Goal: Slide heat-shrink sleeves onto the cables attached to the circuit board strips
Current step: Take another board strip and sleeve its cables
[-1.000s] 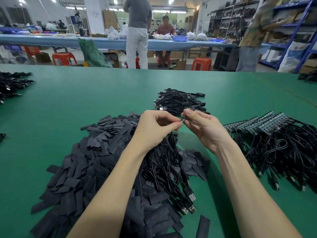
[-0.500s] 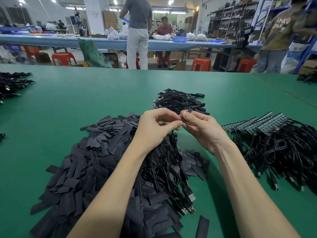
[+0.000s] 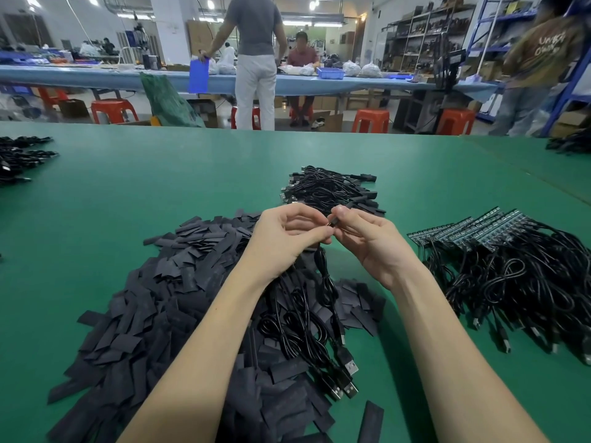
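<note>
My left hand (image 3: 284, 238) and my right hand (image 3: 367, 241) meet above the green table (image 3: 160, 193), fingertips together. Between them they pinch a small black piece, a heat-shrink sleeve (image 3: 332, 222), with a black cable (image 3: 323, 273) hanging down from the pinch. What lies inside the fingers is hidden. Under my forearms spreads a big heap of flat black sleeves (image 3: 153, 308). Several cables with USB plugs (image 3: 345, 378) lie on that heap.
A row of circuit board strips (image 3: 473, 228) with tangled black cables (image 3: 527, 289) lies to the right. Another cable bundle (image 3: 329, 190) sits just beyond my hands. More cables lie at the far left edge (image 3: 19, 158). People stand and sit at a blue bench behind.
My hands have stayed together at the same spot, the fingers shifting slightly on the small black piece. In the background a person has walked further right.
</note>
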{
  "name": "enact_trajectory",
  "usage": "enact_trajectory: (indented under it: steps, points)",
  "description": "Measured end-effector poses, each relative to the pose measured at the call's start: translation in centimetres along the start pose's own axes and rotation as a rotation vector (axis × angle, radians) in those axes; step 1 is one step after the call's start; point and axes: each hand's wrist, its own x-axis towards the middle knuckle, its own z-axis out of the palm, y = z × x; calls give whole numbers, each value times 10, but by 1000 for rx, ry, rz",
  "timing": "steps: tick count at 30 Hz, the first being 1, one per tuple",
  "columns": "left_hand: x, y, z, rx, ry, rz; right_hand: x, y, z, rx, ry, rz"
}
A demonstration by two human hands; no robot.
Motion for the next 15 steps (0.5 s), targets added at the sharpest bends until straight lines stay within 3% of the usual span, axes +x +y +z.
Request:
enact_trajectory:
  steps: [10, 15]
  points:
    - [-1, 0, -1, -31, 35, -16, -2, 1, 0, 15, -38, 2]
    - [-2, -2, 1, -75, 76, -35, -2, 4, 15, 1, 71, -147]
